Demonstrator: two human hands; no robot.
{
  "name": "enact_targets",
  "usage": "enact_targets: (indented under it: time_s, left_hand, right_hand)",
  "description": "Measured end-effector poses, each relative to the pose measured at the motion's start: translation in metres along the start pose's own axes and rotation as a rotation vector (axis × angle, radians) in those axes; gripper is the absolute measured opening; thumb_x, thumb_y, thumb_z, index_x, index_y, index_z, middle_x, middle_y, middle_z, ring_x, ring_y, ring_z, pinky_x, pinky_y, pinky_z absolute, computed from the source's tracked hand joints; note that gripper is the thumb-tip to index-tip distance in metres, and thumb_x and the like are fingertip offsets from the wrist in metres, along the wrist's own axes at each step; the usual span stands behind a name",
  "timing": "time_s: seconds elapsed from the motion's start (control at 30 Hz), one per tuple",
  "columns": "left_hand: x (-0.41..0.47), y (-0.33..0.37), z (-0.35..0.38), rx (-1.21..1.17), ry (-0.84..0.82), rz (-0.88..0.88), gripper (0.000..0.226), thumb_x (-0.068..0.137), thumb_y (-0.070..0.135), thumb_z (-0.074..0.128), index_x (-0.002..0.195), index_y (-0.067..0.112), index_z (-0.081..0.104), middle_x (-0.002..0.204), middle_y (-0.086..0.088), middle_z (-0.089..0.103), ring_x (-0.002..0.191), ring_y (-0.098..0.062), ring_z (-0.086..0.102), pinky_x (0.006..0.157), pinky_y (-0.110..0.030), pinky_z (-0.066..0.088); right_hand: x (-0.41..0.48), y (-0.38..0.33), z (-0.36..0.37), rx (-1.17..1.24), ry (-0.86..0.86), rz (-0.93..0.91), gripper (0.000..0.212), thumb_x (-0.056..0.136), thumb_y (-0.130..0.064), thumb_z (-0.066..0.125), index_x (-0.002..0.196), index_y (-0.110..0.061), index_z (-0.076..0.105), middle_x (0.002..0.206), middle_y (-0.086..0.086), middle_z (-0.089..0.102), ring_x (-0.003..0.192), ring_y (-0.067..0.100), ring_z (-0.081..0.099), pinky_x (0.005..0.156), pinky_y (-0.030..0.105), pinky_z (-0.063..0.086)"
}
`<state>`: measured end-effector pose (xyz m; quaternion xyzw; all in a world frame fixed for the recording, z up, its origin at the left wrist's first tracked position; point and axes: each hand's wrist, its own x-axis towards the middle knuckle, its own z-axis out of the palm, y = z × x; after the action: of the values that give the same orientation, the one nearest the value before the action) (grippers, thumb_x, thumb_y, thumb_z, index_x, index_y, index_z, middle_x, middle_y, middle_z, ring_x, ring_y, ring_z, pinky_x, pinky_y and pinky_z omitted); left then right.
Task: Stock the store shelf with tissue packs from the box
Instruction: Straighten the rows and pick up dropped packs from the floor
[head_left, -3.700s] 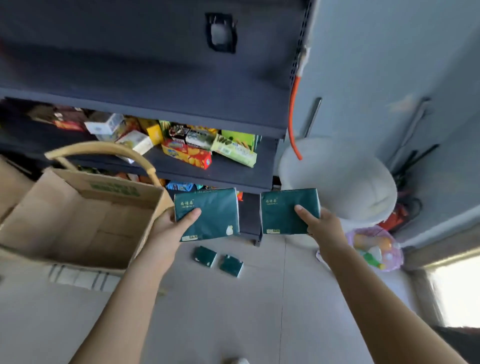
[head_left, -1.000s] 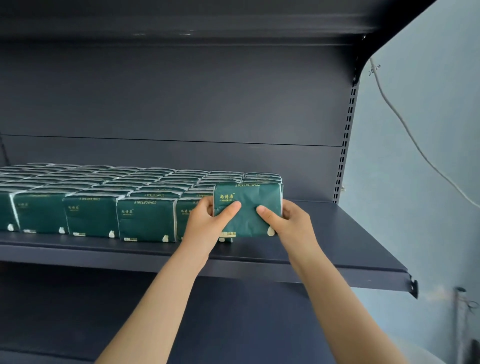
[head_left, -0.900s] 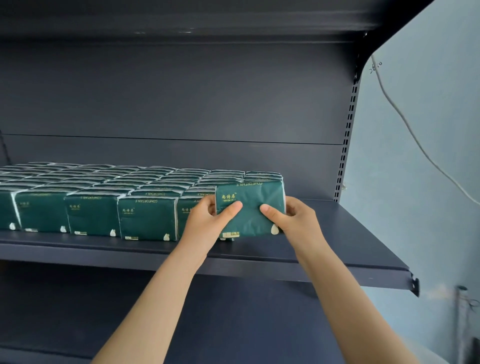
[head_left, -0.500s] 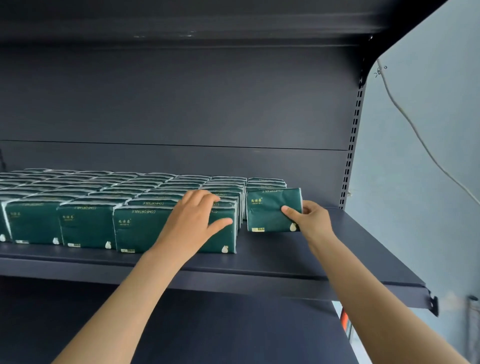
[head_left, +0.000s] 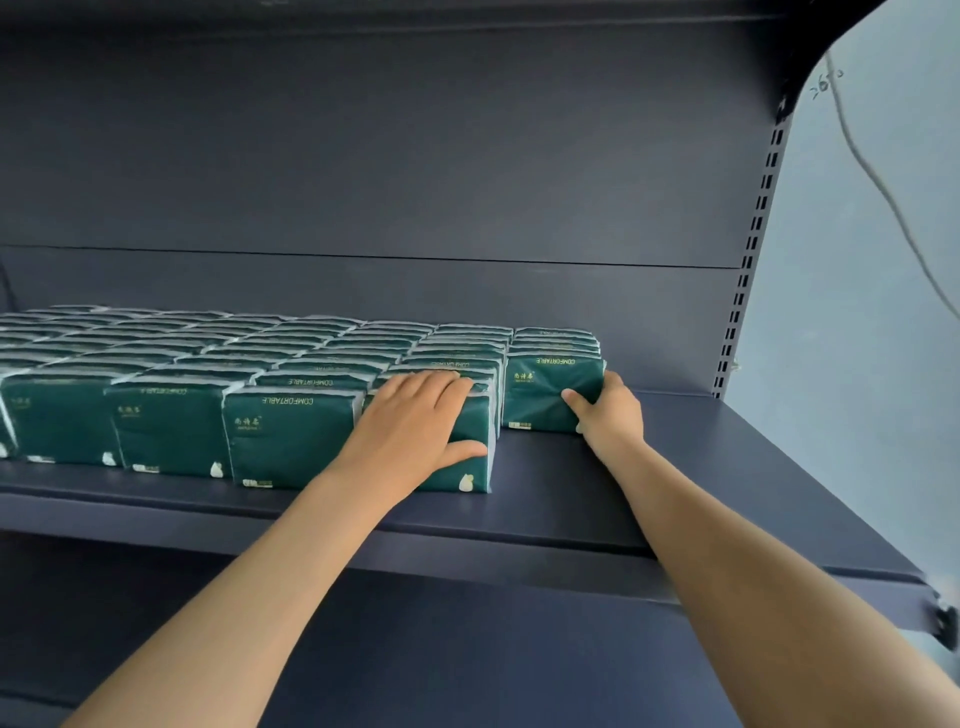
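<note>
Dark green tissue packs stand upright in several rows on the dark shelf (head_left: 561, 499). My left hand (head_left: 415, 431) lies flat with straight fingers over the front pack (head_left: 475, 457) of one row, its thumb against the pack's face. In the row to the right, my right hand (head_left: 608, 410) grips the right edge of the front pack (head_left: 540, 395), thumb on its face and fingers round its side. That pack stands on the shelf against the packs behind it.
The shelf's right part (head_left: 737, 467) beside the last row carries nothing. A perforated upright (head_left: 748, 270) marks the shelf's right end, with a pale wall and a hanging cable (head_left: 883, 197) beyond. Another shelf board runs overhead.
Both packs came up from the box area to the shelf. In the last second the hands parted: the left set its pack at one row's front, the right pushed its pack back into the rightmost row.
</note>
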<state>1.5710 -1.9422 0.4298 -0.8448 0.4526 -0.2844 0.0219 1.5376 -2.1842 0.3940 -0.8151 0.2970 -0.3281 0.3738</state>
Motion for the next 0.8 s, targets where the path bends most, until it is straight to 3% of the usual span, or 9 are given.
enact_targets:
  time_s: [0.1, 0.2, 0.33, 0.43, 0.6, 0.8]
  left_hand:
    - [0.000, 0.005, -0.001, -0.013, 0.003, -0.019, 0.078, 0.084, 0.062, 0.040, 0.141, 0.008, 0.038, 0.144, -0.006, 0.043, 0.133, -0.023, 0.041, 0.111, -0.035, 0.027]
    - [0.002, 0.005, -0.011, 0.012, -0.065, -0.005, 0.074, 0.091, 0.060, 0.035, 0.147, 0.013, 0.022, 0.153, -0.002, 0.027, 0.140, -0.019, 0.026, 0.115, -0.031, 0.015]
    - [0.000, -0.001, -0.036, -0.074, -0.222, -0.003, 0.073, 0.092, 0.059, 0.035, 0.148, 0.014, 0.020, 0.154, -0.005, 0.025, 0.140, -0.021, 0.026, 0.115, -0.035, 0.017]
    - [-0.008, -0.002, -0.053, -0.135, -0.261, -0.057, 0.072, 0.094, 0.057, 0.034, 0.148, 0.011, 0.022, 0.154, -0.008, 0.026, 0.141, -0.023, 0.026, 0.115, -0.036, 0.019]
    - [-0.037, 0.001, -0.077, -0.202, -0.277, -0.124, 0.062, 0.095, 0.049, 0.042, 0.143, 0.010, 0.034, 0.146, -0.010, 0.037, 0.132, -0.026, 0.038, 0.109, -0.041, 0.033]
    - [-0.095, 0.023, -0.108, -0.211, -0.236, -0.174, 0.057, 0.094, 0.043, 0.047, 0.137, 0.006, 0.042, 0.137, -0.012, 0.046, 0.123, -0.029, 0.045, 0.102, -0.039, 0.038]
  right_hand:
    - [0.000, -0.002, -0.005, -0.042, -0.029, 0.018, 0.036, 0.088, -0.032, 0.062, 0.112, -0.009, 0.049, 0.096, 0.012, 0.068, 0.090, 0.027, 0.064, 0.072, 0.031, 0.045]
    - [-0.004, -0.010, -0.014, -0.102, -0.090, 0.046, 0.046, 0.085, -0.029, 0.066, 0.118, -0.006, 0.044, 0.106, 0.013, 0.065, 0.091, 0.023, 0.060, 0.077, 0.031, 0.045]
    - [-0.022, -0.024, -0.033, -0.212, -0.103, 0.052, 0.057, 0.084, -0.030, 0.067, 0.123, 0.001, 0.041, 0.127, 0.017, 0.050, 0.119, 0.034, 0.048, 0.091, 0.038, 0.042]
    - [-0.045, -0.038, -0.052, -0.364, -0.098, -0.116, 0.049, 0.088, -0.030, 0.059, 0.122, 0.002, 0.044, 0.123, 0.017, 0.049, 0.118, 0.035, 0.044, 0.090, 0.037, 0.039]
    - [-0.090, -0.065, -0.090, -0.621, -0.205, -0.304, 0.062, 0.096, -0.044, 0.042, 0.137, 0.002, 0.035, 0.136, 0.020, 0.044, 0.126, 0.037, 0.038, 0.101, 0.040, 0.034]
    - [-0.161, -0.063, -0.127, -0.780, -0.284, -0.418, 0.064, 0.093, -0.048, 0.047, 0.139, -0.004, 0.037, 0.139, 0.017, 0.044, 0.128, 0.034, 0.037, 0.103, 0.043, 0.036]
